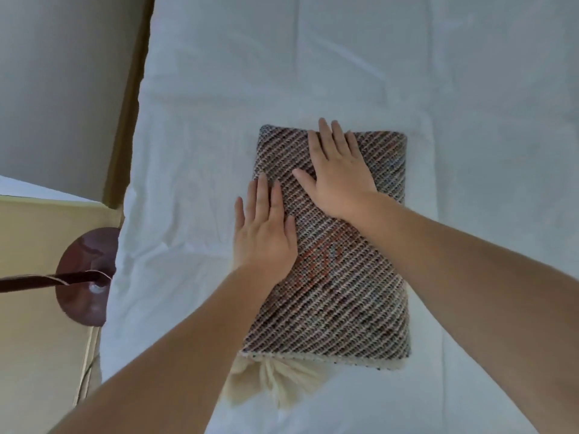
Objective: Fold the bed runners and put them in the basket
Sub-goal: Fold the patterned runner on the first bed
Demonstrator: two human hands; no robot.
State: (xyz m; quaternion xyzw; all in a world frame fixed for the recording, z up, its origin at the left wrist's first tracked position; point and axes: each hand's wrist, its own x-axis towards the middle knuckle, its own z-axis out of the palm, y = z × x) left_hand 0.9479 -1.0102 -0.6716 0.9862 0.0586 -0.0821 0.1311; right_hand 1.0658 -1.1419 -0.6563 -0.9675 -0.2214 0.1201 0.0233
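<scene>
A folded bed runner (344,308), woven in diagonal brown, cream and reddish stripes, lies as a thick rectangle on the white bed (203,136). A cream tassel (275,380) sticks out from its near left corner. My left hand (266,236) lies flat with fingers apart on the runner's left edge. My right hand (338,170) presses flat on the runner's far part, fingers spread. Neither hand grips the cloth. No basket is in view.
At the left stands a floor lamp with a round dark red base (84,277) and a dark pole (37,281) on a tan floor. A brown bed frame edge (128,114) runs along the bed's left side. White sheet surrounds the runner.
</scene>
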